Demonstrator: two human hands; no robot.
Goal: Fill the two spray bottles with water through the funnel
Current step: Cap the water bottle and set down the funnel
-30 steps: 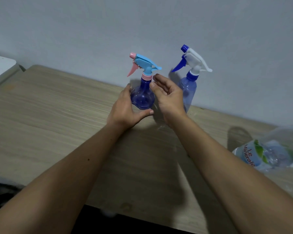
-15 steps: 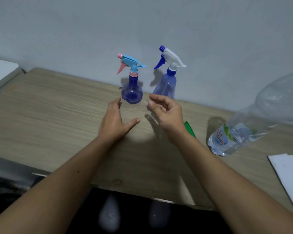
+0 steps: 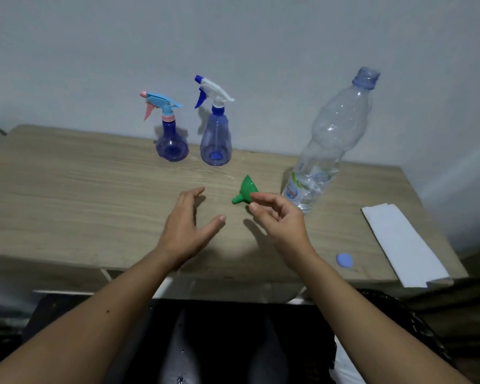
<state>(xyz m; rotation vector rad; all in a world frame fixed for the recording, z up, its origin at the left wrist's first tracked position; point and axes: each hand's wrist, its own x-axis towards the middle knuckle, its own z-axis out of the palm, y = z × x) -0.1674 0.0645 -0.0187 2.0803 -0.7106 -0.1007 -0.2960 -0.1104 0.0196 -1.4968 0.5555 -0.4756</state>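
Two spray bottles stand capped at the back of the wooden table (image 3: 67, 189): a round blue one with a light-blue and pink trigger (image 3: 171, 142) and, to its right, a taller pale-blue one with a white and blue trigger (image 3: 216, 139). A small green funnel (image 3: 244, 191) lies on its side in front of them. My left hand (image 3: 189, 225) hovers over the table with fingers spread, holding nothing. My right hand (image 3: 280, 217) has loosely curled fingers, its fingertips right beside the funnel's spout without gripping it.
A large clear water bottle (image 3: 330, 139) stands uncapped right of the funnel, with water low inside. Its blue cap (image 3: 344, 260) lies near the table's front edge. A white folded sheet (image 3: 399, 242) rests at the right edge. A wall runs behind.
Both hands let go of the round spray bottle and drew back toward me. The view pulled back, bringing the funnel, the water bottle and the cap into sight.
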